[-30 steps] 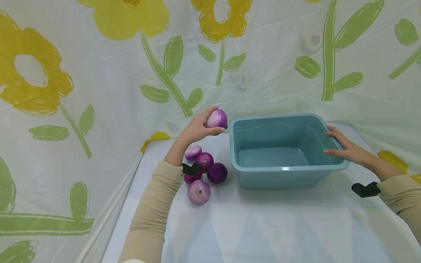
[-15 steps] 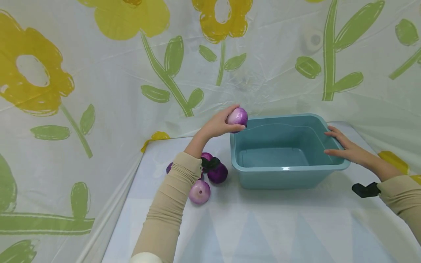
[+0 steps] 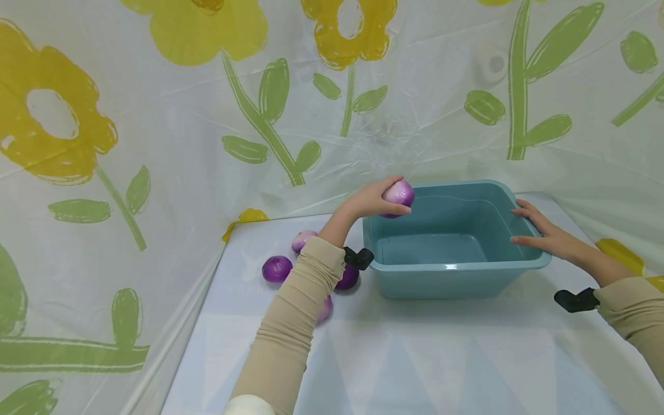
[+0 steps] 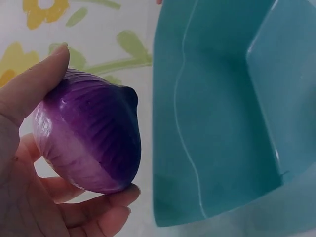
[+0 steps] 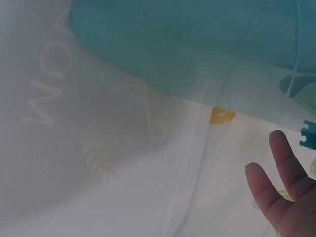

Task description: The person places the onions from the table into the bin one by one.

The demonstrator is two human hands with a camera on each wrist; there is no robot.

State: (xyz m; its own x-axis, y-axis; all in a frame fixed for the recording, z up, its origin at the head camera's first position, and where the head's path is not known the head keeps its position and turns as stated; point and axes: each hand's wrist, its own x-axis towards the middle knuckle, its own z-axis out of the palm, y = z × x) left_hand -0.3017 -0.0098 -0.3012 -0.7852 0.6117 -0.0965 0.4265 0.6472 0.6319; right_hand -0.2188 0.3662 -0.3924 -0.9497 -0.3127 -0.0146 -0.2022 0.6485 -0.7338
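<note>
A glossy purple onion (image 3: 399, 193) is gripped in my left hand (image 3: 369, 200), over the left end of the teal basin (image 3: 456, 282). In the left wrist view the thumb lies over the top of the onion (image 4: 94, 133) and the fingers curl beneath it, beside the basin wall (image 4: 173, 163). My right hand (image 3: 552, 230) rests on the basin's right rim, fingers spread across it. Two straight fingers of the right hand (image 5: 291, 197) show in the right wrist view. No onion is visible inside the basin.
Several more onions lie left of the basin, partly hidden by the left sleeve: a purple one (image 3: 276, 268), a paler one (image 3: 303, 239) and a dark one (image 3: 349, 278) among them. A flowered sheet (image 3: 415, 115) hangs behind the pale table (image 3: 441, 357).
My left hand has carried the onion rightward, from left of the basin to over its left end. The forearm now covers other onions than before. The right hand has stayed on the rim.
</note>
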